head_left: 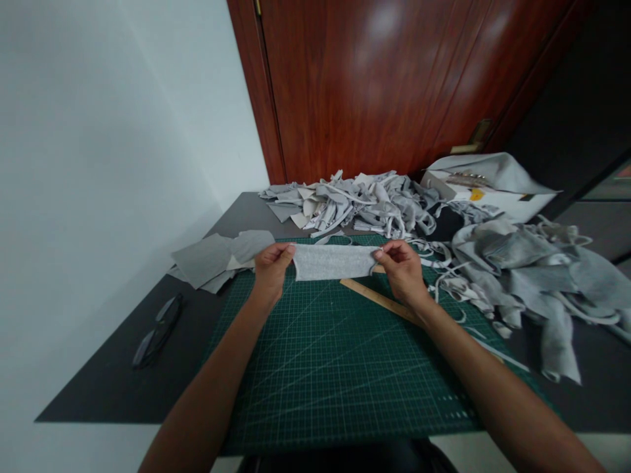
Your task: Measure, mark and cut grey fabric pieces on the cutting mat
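A light grey rectangular piece of fabric is stretched level between my two hands, above the far half of a green cutting mat. My left hand pinches its upper left corner between thumb and fingers. At the upper right corner, my right hand grips it the same way. The lower edge of the fabric hangs free. Below my right hand a wooden ruler lies slanted on the mat, partly hidden by the hand and forearm.
Flat grey fabric pieces lie left of the mat, near eyeglasses. A heap of fabric scraps lines the back. More grey cloth piles up at the right, before a white box. A wooden door stands behind.
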A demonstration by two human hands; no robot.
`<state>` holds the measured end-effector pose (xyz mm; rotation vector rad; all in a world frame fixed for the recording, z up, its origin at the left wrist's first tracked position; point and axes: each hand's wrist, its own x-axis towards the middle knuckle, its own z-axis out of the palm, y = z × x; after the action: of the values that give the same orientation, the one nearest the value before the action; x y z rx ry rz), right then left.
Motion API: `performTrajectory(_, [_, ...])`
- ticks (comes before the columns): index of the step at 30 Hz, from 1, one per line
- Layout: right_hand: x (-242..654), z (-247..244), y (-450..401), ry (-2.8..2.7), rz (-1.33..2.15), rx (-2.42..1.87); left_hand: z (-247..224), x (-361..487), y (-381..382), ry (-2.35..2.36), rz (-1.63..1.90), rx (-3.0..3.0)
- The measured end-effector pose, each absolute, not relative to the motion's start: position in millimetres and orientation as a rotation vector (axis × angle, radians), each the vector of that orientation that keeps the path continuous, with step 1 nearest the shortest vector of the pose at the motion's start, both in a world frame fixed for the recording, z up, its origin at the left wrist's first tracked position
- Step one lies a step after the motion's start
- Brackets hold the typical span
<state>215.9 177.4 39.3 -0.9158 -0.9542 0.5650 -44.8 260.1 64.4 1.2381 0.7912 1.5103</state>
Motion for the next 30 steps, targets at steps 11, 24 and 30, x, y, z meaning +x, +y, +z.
performTrajectory(11, [212.0, 40.5, 174.1, -0.97, 0.539, -0.934, 63.4, -43.4, 260.8, 0.813, 1.524, 1.262])
performTrajectory(24, [212.7, 35.4, 175.5, -0.93, 0.519, -0.929, 62.8, -42.3, 259.7, 0.819, 1.521, 1.28])
performTrajectory(30, [212.4, 32.4, 176.3, -0.924, 0.514, -0.924, 63.5, -41.5, 258.2, 0.82, 1.52, 1.28])
